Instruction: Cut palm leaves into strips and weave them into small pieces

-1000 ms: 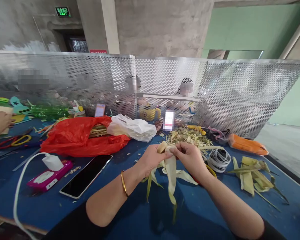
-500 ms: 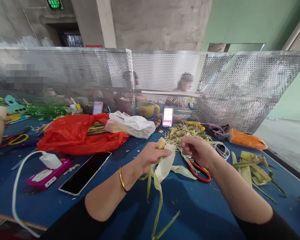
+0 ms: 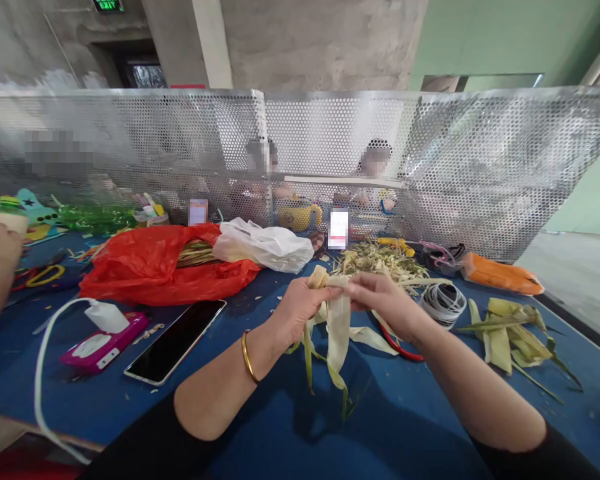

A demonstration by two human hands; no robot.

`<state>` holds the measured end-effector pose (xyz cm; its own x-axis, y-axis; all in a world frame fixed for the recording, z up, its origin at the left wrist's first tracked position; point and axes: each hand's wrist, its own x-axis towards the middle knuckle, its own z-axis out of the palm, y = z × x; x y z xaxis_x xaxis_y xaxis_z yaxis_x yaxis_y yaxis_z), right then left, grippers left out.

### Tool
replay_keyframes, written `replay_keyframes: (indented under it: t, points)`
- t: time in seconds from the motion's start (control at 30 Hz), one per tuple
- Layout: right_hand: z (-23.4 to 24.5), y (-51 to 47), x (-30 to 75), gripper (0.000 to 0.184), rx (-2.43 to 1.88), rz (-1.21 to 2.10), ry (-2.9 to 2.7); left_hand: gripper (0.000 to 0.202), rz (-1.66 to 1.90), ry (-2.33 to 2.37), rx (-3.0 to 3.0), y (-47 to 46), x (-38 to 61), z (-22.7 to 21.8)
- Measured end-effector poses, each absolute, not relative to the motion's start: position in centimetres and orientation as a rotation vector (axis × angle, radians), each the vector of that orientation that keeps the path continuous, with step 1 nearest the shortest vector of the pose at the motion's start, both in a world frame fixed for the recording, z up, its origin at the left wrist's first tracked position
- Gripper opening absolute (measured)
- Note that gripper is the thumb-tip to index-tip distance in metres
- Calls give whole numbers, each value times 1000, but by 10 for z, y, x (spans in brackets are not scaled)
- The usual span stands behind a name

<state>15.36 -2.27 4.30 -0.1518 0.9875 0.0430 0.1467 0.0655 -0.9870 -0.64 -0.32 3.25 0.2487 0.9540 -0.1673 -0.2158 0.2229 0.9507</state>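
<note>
My left hand (image 3: 300, 308) is closed round a bundle of pale corn husks (image 3: 319, 277), its thumb on a broad husk strip (image 3: 339, 330) that hangs down in front. My right hand (image 3: 377, 300) pinches the top edge of that same strip, its fingertips close to the left thumb. Narrow greenish ends dangle below both hands. Under my right wrist lie red-handled scissors (image 3: 405, 353), mostly covered by the hand and a loose husk (image 3: 373, 339). A gold bangle (image 3: 249, 357) circles my left wrist.
Husk scraps (image 3: 380, 261) are heaped behind my hands, near a coil of white wire (image 3: 443, 305). More husks (image 3: 510, 327) lie right. Leftward are a phone (image 3: 177, 343), a magenta power strip (image 3: 105, 343) and a red bag (image 3: 130, 263). A perforated metal screen (image 3: 330, 143) stands behind. Another person's hand (image 3: 0, 250) holds a bottle.
My right hand has moved left and down to the husk beside my left thumb. The broad strip now hangs straighter, and the long tail at the bottom has been drawn up.
</note>
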Motion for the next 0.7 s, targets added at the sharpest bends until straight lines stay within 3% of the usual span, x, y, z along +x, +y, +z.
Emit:
replay_keyframes:
  t: [0.17,0.7]
  points:
    - [30,-32,127,25,-1165,1460,-1352,21,1046,1016,963,1,-10,35]
    - [34,-26,137,31,-1169,1340,-1224,35,934,970,1350,9,-18,24]
